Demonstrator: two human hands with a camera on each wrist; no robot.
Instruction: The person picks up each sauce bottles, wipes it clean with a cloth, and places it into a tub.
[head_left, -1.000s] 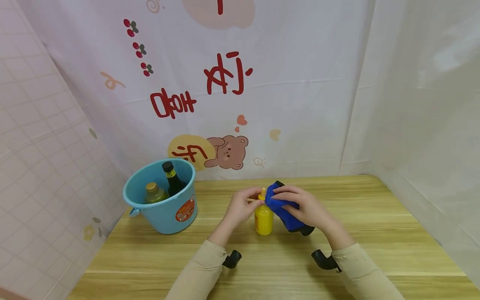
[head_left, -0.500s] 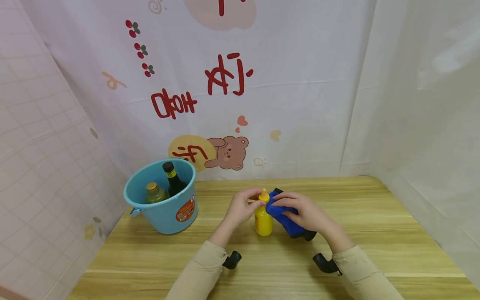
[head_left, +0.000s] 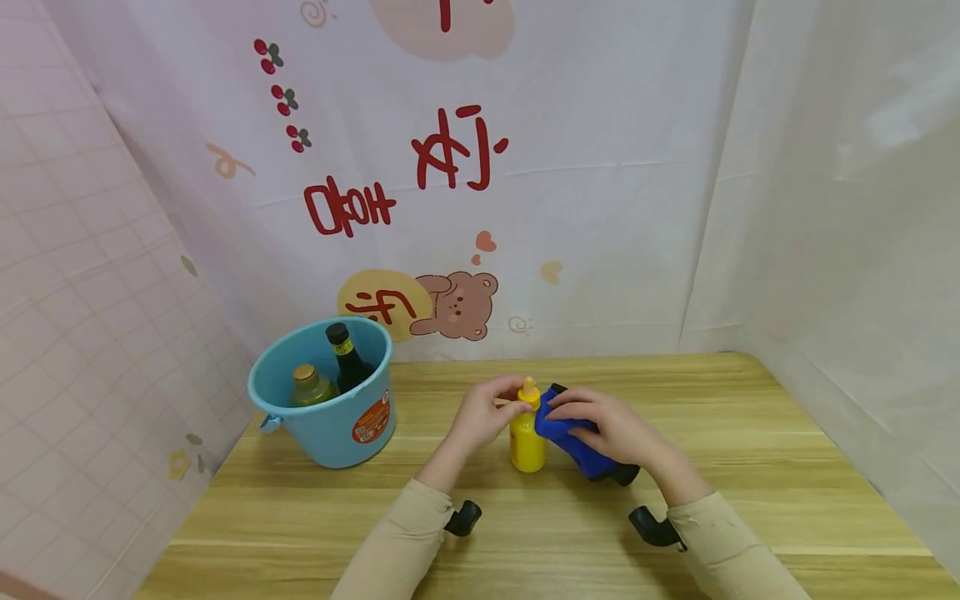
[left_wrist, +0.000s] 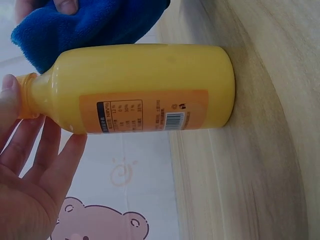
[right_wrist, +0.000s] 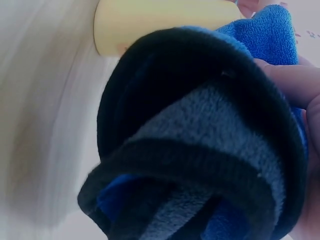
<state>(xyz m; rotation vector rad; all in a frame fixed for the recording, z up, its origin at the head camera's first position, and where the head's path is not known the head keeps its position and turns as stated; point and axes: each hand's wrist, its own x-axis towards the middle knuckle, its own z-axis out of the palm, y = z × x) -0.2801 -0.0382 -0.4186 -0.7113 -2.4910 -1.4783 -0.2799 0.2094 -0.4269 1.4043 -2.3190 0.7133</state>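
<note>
A yellow squeeze bottle [head_left: 528, 446] with a pointed nozzle stands upright on the wooden table. My left hand [head_left: 483, 414] pinches its orange-yellow cap [left_wrist: 26, 95] between thumb and fingers. In the left wrist view the bottle's orange label [left_wrist: 145, 111] with a barcode shows. A blue cloth [head_left: 573, 437] with black edges, folded and bunched, is gripped by my right hand [head_left: 611, 423]. The cloth's upper end lies right against the bottle's shoulder. In the right wrist view its black border [right_wrist: 200, 160] and grey inner side fill most of the picture.
A light blue bucket [head_left: 330, 433] stands at the table's left. Inside it are a dark bottle [head_left: 349, 362] with a black cap and a bottle with a gold cap [head_left: 304, 373]. A printed white curtain [head_left: 600, 225] hangs behind the table [head_left: 750, 467].
My right hand has drawn the blue cloth slightly down and to the right, from beside the nozzle to the bottle's shoulder. The left hand keeps its pinch on the cap; the bottle stays put.
</note>
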